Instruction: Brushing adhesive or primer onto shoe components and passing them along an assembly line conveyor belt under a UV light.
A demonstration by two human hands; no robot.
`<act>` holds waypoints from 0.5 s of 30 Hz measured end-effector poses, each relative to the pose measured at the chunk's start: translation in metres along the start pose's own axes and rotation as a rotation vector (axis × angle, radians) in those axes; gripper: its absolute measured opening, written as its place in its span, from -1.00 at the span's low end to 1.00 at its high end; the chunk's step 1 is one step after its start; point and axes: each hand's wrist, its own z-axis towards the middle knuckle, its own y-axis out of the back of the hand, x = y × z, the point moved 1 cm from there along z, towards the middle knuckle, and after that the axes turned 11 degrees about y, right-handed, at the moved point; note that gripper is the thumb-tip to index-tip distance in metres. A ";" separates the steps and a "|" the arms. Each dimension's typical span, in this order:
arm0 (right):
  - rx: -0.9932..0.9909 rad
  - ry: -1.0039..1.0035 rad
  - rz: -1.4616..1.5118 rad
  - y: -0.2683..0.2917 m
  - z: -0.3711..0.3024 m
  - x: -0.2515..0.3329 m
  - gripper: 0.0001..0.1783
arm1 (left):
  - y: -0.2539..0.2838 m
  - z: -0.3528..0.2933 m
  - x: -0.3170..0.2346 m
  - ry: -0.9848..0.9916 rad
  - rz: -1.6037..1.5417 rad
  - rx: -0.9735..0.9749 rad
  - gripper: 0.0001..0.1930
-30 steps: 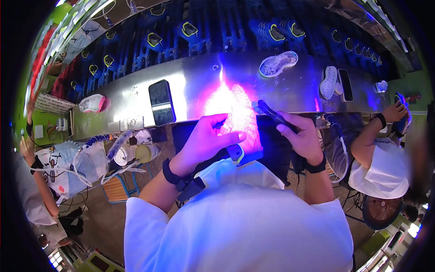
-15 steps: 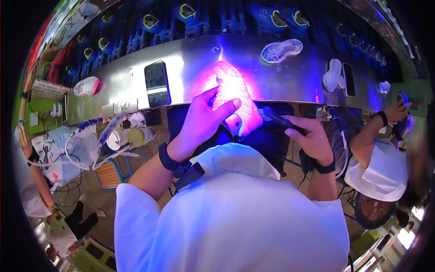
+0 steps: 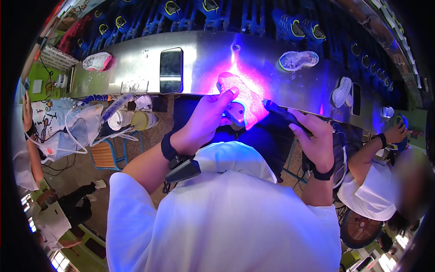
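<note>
At the steel workbench's (image 3: pixel 136 63) near edge, a pink-lit sneaker (image 3: pixel 248 100) sits between the hands, long axis slanting away and leftward, gripped by the nearer left hand (image 3: pixel 201 117), while the right hand (image 3: pixel 316 136) clasps a dark-handled brush (image 3: pixel 286 114) angled toward its right side.

Speckled shoe (image 3: pixel 247 94) (glowing pink), black brush (image 3: pixel 284 114), silvery table (image 3: pixel 133 56), blue shoes (image 3: pixel 284 25) trimmed yellow

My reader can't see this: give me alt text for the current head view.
A person's left hand holds a pink-lit shoe; the right hand holds a dark tool beside it. Beyond, a phone lies on a metal bench, with blue shoes behind.
</note>
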 end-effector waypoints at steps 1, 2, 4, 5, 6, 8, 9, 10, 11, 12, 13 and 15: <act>0.008 0.014 -0.015 0.002 0.002 0.002 -0.50 | 0.002 0.000 0.000 0.041 0.005 -0.009 -0.65; 0.011 0.018 -0.019 0.005 0.004 0.003 -0.50 | 0.000 -0.002 0.000 0.038 0.001 -0.006 -0.65; 0.024 0.030 -0.042 0.008 0.006 0.005 -0.50 | -0.004 -0.005 0.000 0.041 -0.116 0.028 -0.62; 0.024 0.032 -0.047 0.009 0.007 0.007 -0.50 | 0.001 -0.003 0.002 0.038 -0.117 0.031 -0.62; 0.042 0.024 -0.057 0.012 0.009 0.008 -0.50 | 0.007 0.002 0.005 0.058 -0.129 0.086 -0.60; 0.057 0.011 -0.076 0.015 0.011 0.009 -0.49 | 0.012 0.007 0.010 0.078 -0.138 0.151 -0.57; 0.038 0.045 -0.063 0.014 0.012 0.008 -0.48 | 0.011 0.007 0.012 0.082 -0.189 0.166 -0.61; 0.020 0.080 -0.051 0.014 0.013 0.008 -0.47 | 0.010 0.007 0.013 0.087 -0.240 0.180 -0.62; 0.017 0.079 -0.060 0.015 0.013 0.010 -0.47 | 0.010 0.006 0.012 0.104 -0.260 0.220 -0.58; 0.034 0.067 -0.058 0.016 0.015 0.013 -0.47 | 0.009 0.005 0.012 0.101 -0.259 0.226 -0.58; 0.052 0.056 -0.055 0.017 0.016 0.014 -0.47 | 0.008 0.005 0.012 0.121 -0.292 0.222 -0.58; 0.066 0.067 -0.079 0.020 0.017 0.016 -0.48 | 0.007 0.005 0.013 0.137 -0.328 0.217 -0.57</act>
